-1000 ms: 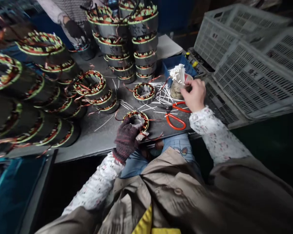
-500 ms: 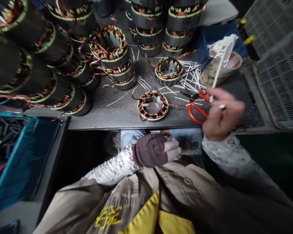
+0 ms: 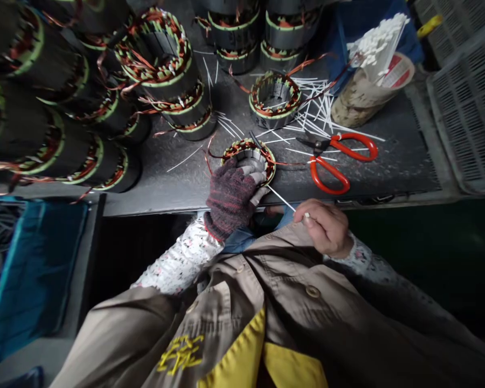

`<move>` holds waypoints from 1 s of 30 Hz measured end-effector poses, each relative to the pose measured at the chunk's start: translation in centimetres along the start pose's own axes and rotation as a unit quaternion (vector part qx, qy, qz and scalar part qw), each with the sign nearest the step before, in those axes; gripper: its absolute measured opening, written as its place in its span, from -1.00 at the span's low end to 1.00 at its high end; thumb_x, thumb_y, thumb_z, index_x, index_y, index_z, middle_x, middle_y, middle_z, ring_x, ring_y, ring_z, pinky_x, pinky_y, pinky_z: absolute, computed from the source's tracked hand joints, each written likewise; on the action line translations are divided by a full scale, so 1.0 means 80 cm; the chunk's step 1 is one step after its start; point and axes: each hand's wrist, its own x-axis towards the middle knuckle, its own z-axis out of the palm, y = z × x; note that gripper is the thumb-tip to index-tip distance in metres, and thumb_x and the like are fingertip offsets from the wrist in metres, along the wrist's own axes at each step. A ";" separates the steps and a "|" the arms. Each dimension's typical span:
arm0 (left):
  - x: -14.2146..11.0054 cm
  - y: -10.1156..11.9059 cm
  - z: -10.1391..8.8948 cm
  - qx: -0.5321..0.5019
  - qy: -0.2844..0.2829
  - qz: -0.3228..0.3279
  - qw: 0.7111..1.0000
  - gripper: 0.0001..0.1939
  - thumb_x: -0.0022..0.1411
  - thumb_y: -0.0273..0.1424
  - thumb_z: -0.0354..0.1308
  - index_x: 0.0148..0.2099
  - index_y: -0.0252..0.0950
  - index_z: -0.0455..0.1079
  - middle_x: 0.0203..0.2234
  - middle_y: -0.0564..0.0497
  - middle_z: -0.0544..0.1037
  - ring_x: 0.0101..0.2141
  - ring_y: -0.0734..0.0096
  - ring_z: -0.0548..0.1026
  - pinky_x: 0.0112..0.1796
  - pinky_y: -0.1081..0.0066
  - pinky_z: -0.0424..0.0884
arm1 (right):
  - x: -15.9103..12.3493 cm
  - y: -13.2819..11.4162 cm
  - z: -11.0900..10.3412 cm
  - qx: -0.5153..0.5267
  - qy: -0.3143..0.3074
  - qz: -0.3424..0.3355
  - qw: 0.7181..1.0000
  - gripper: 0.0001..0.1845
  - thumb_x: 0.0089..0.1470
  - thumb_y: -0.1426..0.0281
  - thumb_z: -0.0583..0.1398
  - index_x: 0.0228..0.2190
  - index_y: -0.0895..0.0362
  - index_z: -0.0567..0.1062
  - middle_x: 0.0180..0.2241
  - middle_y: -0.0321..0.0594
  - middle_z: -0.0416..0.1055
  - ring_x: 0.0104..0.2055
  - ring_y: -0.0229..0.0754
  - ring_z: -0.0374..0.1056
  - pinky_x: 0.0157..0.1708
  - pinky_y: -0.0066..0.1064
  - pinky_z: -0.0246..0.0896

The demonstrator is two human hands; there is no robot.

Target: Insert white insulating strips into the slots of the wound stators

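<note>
My left hand (image 3: pixel 231 195), in a dark knitted glove with pale fingertips, grips the near left rim of a small motor stator (image 3: pixel 271 161). Copper windings and a yellow-green edge ring the stator's opening; part of it is hidden under the glove. My bare right hand (image 3: pixel 325 226) pinches a thin white cable tie (image 3: pixel 282 198) by its head end. The tie's far end meets the stator's near right edge beside my left fingertips; whether it passes into the windings I cannot tell. Red-handled scissors (image 3: pixel 321 148) lie spread on the bench, right of the stator.
Another stator (image 3: pixel 275 116) stands behind, near scattered white strips (image 3: pixel 313 110). A tilted cup (image 3: pixel 353 99) holds bundled ties by a blue bin (image 3: pixel 341 24). Stacked stators (image 3: pixel 186 116) crowd the left and back. Grey crates (image 3: pixel 469 118) stand right, a teal bin (image 3: pixel 50 258) left.
My left hand has risen from my lap onto the stator. My right hand has come down and left from near the cup with the cable tie, uncovering the scissors.
</note>
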 end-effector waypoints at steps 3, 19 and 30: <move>-0.002 0.001 0.003 -0.021 0.010 0.004 1.000 -0.61 0.41 -0.21 0.18 0.17 -0.30 0.40 -0.01 -0.16 0.65 0.02 0.13 0.61 0.32 -0.04 0.29 | 0.009 0.005 0.010 0.009 -0.005 0.018 1.000 -0.77 0.23 0.48 0.08 -0.42 0.05 0.48 -0.48 -0.25 0.52 -0.44 -0.17 0.46 -0.37 -0.33 0.40; 0.000 0.001 0.002 -0.186 0.032 -0.099 0.977 -0.78 0.46 -0.32 0.11 0.05 -0.10 0.54 0.02 -0.02 0.64 0.12 0.25 0.58 0.27 0.07 0.47 | 0.053 0.008 0.048 0.024 0.017 0.107 0.994 -0.72 0.35 0.30 0.10 -0.38 0.06 0.49 -0.39 -0.23 0.50 -0.34 -0.20 0.42 -0.29 -0.35 0.36; -0.007 -0.008 0.009 -0.168 0.030 -0.054 0.984 -0.77 0.46 -0.24 0.10 -0.01 -0.13 0.56 -0.09 0.00 0.69 0.01 0.27 0.63 0.34 0.03 0.32 | 0.065 0.019 0.052 -0.074 -0.008 0.147 0.986 -0.73 0.18 0.30 0.22 -0.53 0.08 0.38 -0.48 -0.30 0.33 -0.51 -0.29 0.19 -0.48 -0.38 0.05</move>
